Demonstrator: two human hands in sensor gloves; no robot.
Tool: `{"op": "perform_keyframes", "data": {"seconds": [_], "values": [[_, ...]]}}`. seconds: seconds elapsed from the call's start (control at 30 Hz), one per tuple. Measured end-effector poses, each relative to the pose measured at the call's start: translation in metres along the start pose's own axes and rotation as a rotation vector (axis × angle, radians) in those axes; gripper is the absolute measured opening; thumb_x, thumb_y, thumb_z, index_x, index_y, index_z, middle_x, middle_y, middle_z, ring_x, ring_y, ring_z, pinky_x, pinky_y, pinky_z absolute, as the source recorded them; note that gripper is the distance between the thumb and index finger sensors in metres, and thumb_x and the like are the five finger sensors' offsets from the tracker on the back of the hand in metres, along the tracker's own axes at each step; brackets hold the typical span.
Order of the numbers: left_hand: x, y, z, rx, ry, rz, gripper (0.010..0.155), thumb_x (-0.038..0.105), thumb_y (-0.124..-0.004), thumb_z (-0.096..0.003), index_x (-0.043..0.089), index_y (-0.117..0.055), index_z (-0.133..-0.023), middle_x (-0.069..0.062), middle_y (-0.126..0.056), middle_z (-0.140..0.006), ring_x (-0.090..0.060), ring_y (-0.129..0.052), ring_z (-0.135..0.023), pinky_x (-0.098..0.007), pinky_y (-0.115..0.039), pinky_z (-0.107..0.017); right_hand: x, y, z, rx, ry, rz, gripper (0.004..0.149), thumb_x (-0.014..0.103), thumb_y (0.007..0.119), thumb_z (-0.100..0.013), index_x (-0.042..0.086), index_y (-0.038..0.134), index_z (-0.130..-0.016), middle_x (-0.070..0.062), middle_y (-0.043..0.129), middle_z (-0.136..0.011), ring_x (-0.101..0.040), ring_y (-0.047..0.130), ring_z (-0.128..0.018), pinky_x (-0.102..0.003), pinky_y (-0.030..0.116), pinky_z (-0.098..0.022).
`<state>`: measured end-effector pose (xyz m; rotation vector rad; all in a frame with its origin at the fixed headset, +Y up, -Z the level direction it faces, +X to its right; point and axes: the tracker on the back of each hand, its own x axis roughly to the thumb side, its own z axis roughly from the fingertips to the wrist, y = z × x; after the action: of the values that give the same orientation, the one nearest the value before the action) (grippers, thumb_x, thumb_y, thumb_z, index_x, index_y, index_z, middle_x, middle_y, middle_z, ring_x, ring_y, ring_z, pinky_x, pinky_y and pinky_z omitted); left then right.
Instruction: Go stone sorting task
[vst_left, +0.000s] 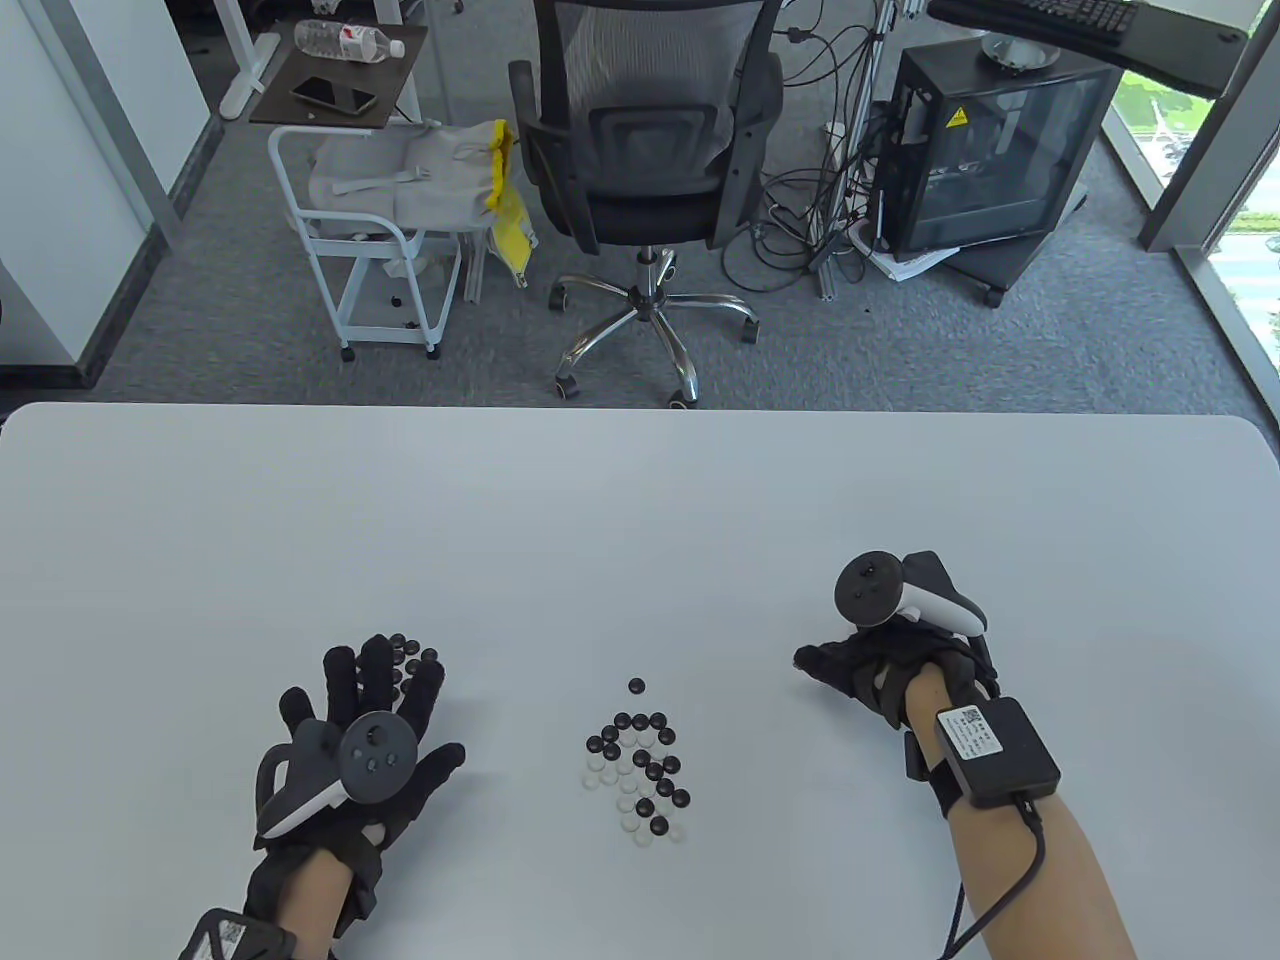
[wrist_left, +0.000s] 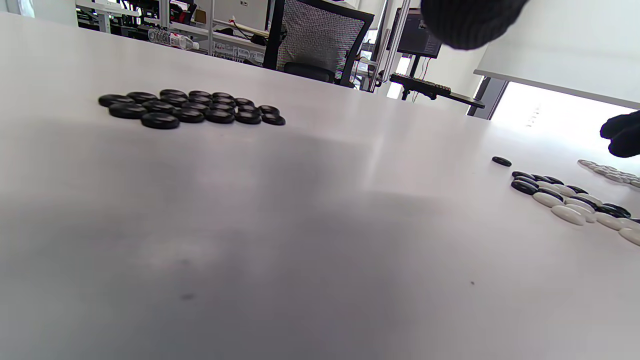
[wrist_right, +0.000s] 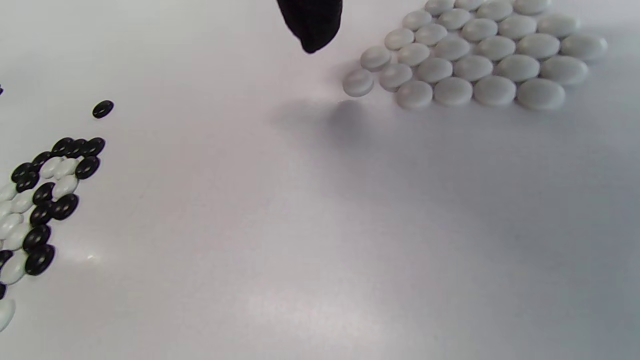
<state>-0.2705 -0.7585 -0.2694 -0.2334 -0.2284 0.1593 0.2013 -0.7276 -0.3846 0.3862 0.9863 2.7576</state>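
The Go stones are small glossy lens-shaped discs: a mixed pile of black and white lies at the table's near middle, with one stray black stone just beyond it. About sixteen sorted black stones sit under the left hand's flat, spread fingers, and about twenty-two sorted white stones lie packed below the right hand, whose fingers curl loosely and hold nothing. Bare tabletop stretches wide between the groups and out to the far edge.
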Motion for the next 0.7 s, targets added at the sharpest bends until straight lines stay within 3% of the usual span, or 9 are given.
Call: {"op": "perform_keyframes", "data": {"seconds": [0.17,0.3,0.53,0.7], "values": [[0.001,0.001,0.001,0.011,-0.005,-0.004,0.081,0.058,-0.055,-0.0605,0.022,-0.014,-0.120,-0.026,0.016,-0.114,-0.055,0.019,-0.096,-0.083,0.002,-0.051,0.037,-0.007,0.035,-0.129,-0.113,0.183,0.080,0.049,0.053,-0.062,-0.004,0.036,-0.119,-0.047,0.011,-0.113,-0.070,-0.001,-0.093,-0.091,0.014,-0.057],[0.003,0.002,0.002,0.027,-0.010,-0.008,0.081,0.058,-0.056,-0.0605,0.022,-0.014,-0.120,-0.026,0.016,-0.114,-0.055,0.019,-0.096,-0.083,0.002,-0.051,0.059,-0.011,0.067,-0.306,-0.197,0.334,0.083,0.050,0.053,-0.062,-0.004,0.024,-0.119,-0.047,0.012,-0.114,-0.070,0.000,-0.094,-0.091,0.014,-0.056],[0.003,0.002,0.003,0.050,-0.021,-0.003,0.082,0.058,-0.056,-0.0605,0.021,-0.012,-0.119,-0.027,0.016,-0.114,-0.055,0.019,-0.096,-0.083,0.001,-0.051,0.057,0.006,0.090,-0.488,-0.316,0.307,0.085,0.050,0.053,-0.062,-0.004,0.018,-0.117,-0.047,0.010,-0.112,-0.070,0.001,-0.093,-0.089,0.013,-0.057],[0.007,0.002,0.003,0.072,-0.033,-0.011,0.082,0.058,-0.056,-0.0605,0.021,-0.012,-0.119,-0.027,0.016,-0.113,-0.055,0.019,-0.096,-0.083,0.001,-0.051,0.041,0.029,0.088,-0.553,-0.311,0.310,0.086,0.051,0.051,-0.061,-0.004,0.015,-0.116,-0.046,0.007,-0.111,-0.068,0.000,-0.092,-0.088,0.012,-0.057]]}}
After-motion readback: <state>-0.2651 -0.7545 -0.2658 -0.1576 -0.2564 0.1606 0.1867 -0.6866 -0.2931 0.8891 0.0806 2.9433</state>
